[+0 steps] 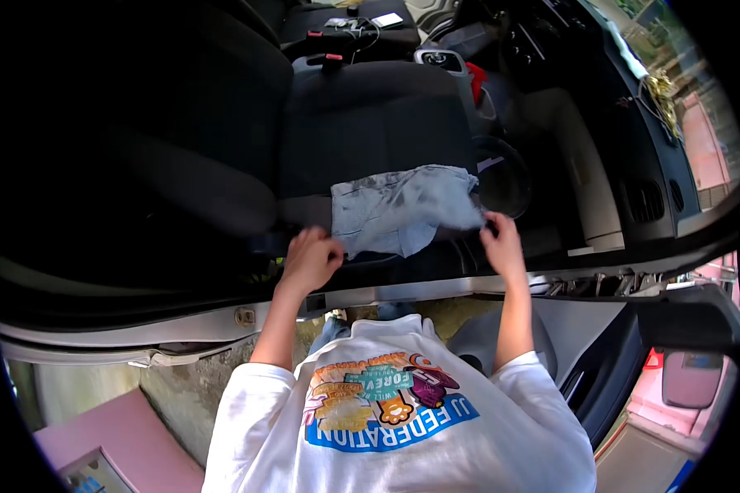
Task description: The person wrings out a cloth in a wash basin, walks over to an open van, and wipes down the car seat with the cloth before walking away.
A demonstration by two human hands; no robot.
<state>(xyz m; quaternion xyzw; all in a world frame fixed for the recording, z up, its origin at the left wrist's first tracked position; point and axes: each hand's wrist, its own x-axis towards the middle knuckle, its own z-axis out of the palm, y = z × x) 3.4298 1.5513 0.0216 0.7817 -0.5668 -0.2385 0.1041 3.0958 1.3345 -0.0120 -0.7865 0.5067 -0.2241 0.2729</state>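
A light blue-grey cloth (407,205) with dark smudges lies spread over the front edge of a dark car seat (370,123). My right hand (502,241) pinches the cloth's right corner, which is raised and slightly blurred. At the near left corner, my left hand (311,256) is closed with its fingertips against the cloth's edge. The near side of the cloth hangs unevenly between the two hands.
An open car door (584,345) stands to the right, and the metal door sill (419,289) runs in front of me. Beyond the seat are a red buckle (332,57), a gear lever console (440,59) and a second seat with a cable (374,37). The dashboard (633,148) rises at right.
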